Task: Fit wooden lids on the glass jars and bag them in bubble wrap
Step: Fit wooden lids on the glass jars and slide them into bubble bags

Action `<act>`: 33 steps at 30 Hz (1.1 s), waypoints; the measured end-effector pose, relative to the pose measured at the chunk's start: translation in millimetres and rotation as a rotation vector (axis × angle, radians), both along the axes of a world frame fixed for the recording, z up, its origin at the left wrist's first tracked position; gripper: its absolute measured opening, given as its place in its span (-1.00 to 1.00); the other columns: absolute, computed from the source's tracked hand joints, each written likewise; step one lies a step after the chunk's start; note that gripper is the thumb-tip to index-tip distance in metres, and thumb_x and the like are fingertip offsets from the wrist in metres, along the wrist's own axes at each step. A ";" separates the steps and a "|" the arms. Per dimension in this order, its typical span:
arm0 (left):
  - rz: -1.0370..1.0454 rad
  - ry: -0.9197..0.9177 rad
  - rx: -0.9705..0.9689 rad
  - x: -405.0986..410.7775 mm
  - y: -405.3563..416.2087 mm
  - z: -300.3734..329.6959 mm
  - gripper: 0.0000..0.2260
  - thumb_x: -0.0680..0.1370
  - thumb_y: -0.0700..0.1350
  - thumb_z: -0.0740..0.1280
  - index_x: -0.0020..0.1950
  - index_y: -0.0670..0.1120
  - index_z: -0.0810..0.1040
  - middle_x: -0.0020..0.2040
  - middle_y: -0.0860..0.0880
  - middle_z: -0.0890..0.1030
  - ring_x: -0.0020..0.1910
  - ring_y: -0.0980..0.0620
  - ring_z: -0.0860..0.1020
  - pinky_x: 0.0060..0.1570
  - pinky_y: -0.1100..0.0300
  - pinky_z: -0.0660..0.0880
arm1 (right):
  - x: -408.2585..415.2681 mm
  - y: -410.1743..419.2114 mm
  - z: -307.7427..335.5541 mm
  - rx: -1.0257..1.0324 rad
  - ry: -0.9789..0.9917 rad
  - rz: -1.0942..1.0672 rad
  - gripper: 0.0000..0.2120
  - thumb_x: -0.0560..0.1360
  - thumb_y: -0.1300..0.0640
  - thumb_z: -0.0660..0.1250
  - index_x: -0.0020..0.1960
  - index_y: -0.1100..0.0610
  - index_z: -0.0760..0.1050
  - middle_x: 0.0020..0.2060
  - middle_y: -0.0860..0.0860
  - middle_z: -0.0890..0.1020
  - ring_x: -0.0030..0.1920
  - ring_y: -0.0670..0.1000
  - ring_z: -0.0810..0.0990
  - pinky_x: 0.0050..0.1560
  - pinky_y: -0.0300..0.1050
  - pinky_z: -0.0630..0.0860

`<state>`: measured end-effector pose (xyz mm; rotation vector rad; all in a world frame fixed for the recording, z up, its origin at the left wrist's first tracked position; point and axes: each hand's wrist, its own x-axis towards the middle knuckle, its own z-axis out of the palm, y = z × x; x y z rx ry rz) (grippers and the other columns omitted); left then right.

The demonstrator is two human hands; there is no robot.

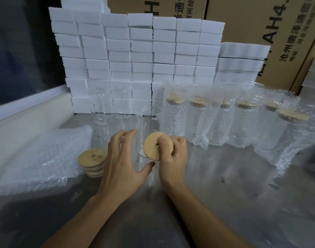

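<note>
Right hand is pinching a wooden lid between thumb and curled fingers, held on edge with its flat face toward the camera, so you can see the little hole in the middle. Left hand is spread wide, fingers relaxed, reaching around the near side of the bare glass jar standing right behind both hands. Can't tell if it's actually touching the glass, since the jar is see-through and a bit blurred.

So I'd say this is the lidding step: jar not capped, lid in hand. Next move probably calls for the left hand to steady the jar while the right tips the lid flat and seats it square on the rim.

Further out: a small stack of spare lids sits just left of the left hand, beside a pile of bubble wrap bags on the counter. Two more empty jars wait at the back. To the right, a row of bagged jars already lidded. White foam blocks are stacked behind.
</note>
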<state>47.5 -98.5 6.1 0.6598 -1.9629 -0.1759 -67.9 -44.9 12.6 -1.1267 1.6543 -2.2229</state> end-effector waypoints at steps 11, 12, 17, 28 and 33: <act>-0.158 0.136 0.597 -6.2 -5.6 -13.0 0.07 0.21 -0.03 0.66 0.53 0.15 0.04 0.36 0.02 0.38 0.33 0.16 0.34 0.30 0.07 0.41 | -19.2 -12.9 1.0 -0.031 -0.509 0.182 -0.65 0.63 0.11 0.27 -0.27 0.07 0.67 -0.26 -0.07 0.64 -0.14 -0.07 0.59 0.02 -0.08 0.47; -0.142 0.137 0.588 -6.2 -5.9 -12.6 0.07 0.22 -0.05 0.66 0.54 0.10 0.06 0.33 0.01 0.38 0.31 0.14 0.35 0.29 0.05 0.41 | -18.7 -12.1 2.1 -0.030 -0.539 0.193 -0.62 0.64 0.10 0.26 -0.30 0.04 0.69 -0.26 -0.09 0.66 -0.16 -0.08 0.62 0.00 -0.10 0.47; -0.088 0.125 0.521 -6.1 -5.9 -11.6 -0.03 0.23 -0.06 0.66 0.52 -0.01 0.21 0.20 0.01 0.31 0.18 0.11 0.40 0.22 0.09 0.47 | -17.3 -8.5 5.0 0.001 -0.663 0.224 -0.77 0.63 0.07 0.26 -0.04 0.09 0.67 -0.10 0.04 0.73 0.08 0.14 0.68 -0.16 -0.20 0.55; -0.199 0.222 0.539 -4.7 -4.0 -10.2 -0.19 0.19 0.05 0.63 0.24 0.22 0.18 0.17 0.20 0.43 0.17 0.35 0.42 0.18 0.27 0.39 | -20.9 -3.6 5.2 0.051 -0.703 0.353 -0.75 0.62 0.05 0.24 -0.04 0.19 0.58 -0.31 0.05 0.66 -0.36 -0.03 0.62 -0.23 -0.15 0.50; -0.231 0.270 0.490 -2.3 -2.1 -4.1 -0.15 0.21 0.20 0.56 0.38 0.29 0.18 0.14 0.21 0.48 0.15 0.30 0.49 0.15 0.33 0.40 | -16.9 -2.5 3.6 0.111 -0.672 0.401 -0.75 0.62 0.01 0.26 -0.04 0.14 0.63 -0.25 0.02 0.67 -0.27 -0.05 0.63 -0.23 -0.15 0.53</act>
